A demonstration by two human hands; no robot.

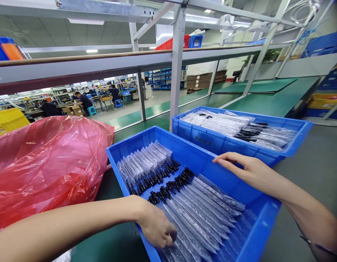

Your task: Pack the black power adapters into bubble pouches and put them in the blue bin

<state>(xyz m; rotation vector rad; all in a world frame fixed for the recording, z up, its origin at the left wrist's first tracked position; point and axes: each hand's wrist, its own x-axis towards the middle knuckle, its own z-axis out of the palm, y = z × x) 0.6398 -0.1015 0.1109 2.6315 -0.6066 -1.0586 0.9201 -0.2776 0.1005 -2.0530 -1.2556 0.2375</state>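
Observation:
My left hand (159,226) reaches into the near blue bin (212,174), its fingers curled down among the bubble-wrapped parts at the near side. What those fingers pinch is hidden beneath them. Long clear bubble-wrap sleeves with black ends (195,207) lie side by side there. Behind them runs a second row of bubble-wrapped pieces (146,160), black ends facing the first row. On the bin's right rim, my right hand (240,168) rests its fingertips, fingers stretched out and holding no part.
Another blue bin (201,134) with more wrapped parts stands behind on the right. A large red plastic bag (56,156) bulges at left. A metal post (177,65) and shelf (103,63) cross in front. Several people sit at far benches.

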